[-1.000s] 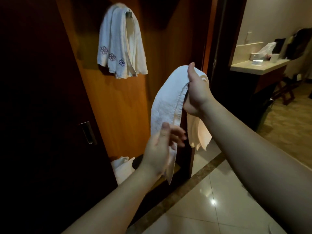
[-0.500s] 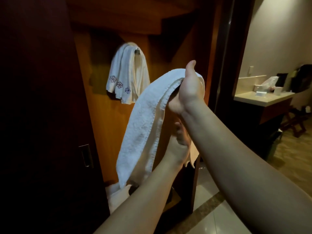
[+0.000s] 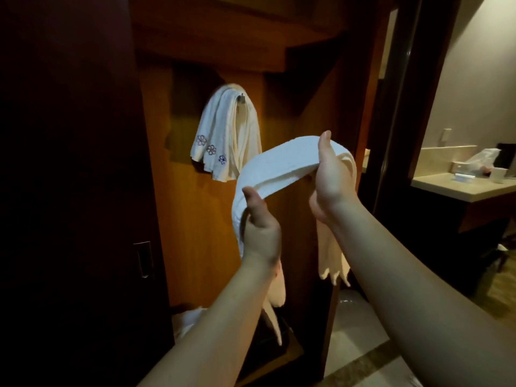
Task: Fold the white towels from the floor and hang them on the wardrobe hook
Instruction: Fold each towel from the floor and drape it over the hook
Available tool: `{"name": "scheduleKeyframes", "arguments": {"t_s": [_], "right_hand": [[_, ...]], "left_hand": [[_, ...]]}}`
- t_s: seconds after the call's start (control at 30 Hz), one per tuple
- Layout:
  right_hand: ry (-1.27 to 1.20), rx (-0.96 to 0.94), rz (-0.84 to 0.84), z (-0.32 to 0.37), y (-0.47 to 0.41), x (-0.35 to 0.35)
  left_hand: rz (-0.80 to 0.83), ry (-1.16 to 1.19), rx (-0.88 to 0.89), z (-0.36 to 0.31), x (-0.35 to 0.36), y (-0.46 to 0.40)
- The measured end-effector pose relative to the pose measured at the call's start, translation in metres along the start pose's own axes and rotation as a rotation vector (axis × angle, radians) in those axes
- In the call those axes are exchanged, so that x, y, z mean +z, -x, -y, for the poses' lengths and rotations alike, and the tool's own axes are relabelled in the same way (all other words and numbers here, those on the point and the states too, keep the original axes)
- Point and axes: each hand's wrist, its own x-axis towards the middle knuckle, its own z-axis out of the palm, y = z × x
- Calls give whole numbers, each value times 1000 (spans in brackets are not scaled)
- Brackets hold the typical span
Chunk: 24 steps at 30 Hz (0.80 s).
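Right hand (image 3: 331, 177): grip closed on the folded white towel (image 3: 279, 163), thumb laid over the top of the band and fingers curled beneath it, at the band's high right end. Left hand (image 3: 261, 230): grip likewise closed on the same towel, thumb pressed on top of the band at its lower left end, fingers wrapped under. The towel spans between the two hands as a narrow folded strip arching upward, held in the air in front of the open wardrobe; one loose end hangs below the right hand, the other drops behind the left wrist toward the floor. Behind and above the left hand, a second white towel with embroidered flowers (image 3: 223, 135) hangs draped over the wardrobe hook (image 3: 241, 98) on the orange wooden back panel (image 3: 195, 233); held towel and hung towel are apart. A further white towel (image 3: 187, 321) lies low at the wardrobe base, partly hidden by the left forearm. A dark wardrobe door (image 3: 69, 191) with a recessed handle (image 3: 143, 259) stands at left. At far right, a tabletop (image 3: 460, 188) carries a cup (image 3: 498, 174) and other small items too dim to identify. Glossy floor tiles (image 3: 360, 331) show at lower right.
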Motion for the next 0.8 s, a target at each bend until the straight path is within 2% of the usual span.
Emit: {"name": "scheduleKeyframes", "arguments": {"t_s": [0.1,0.17,0.23,0.33,0.47,0.6,0.7,0.8], "right_hand": [[121,-17,10,-7,-10,-12],[192,-4,45,-8,-18,-19],[268,-20,83,-7,-27,-22],[342,-6,53,-6,-38,-19],[55,63,94,-12,-59,0],[-151,234,93,-27,-77,26],[-152,208,37,-41,-98,46],[-50,75,29,-51,-124,66]], "left_hand": [[-120,-45,66,-4,-4,-19],[-117,-82,55,-9,-10,-29],[-77,3,56,-15,-13,-40],[-105,106,95,-29,-19,-60],[-99,29,233,-37,-27,-96],[-70,51,265,-46,-39,-136],[-45,47,264,-42,-49,-175],[-51,2,238,-41,-58,-212]]}}
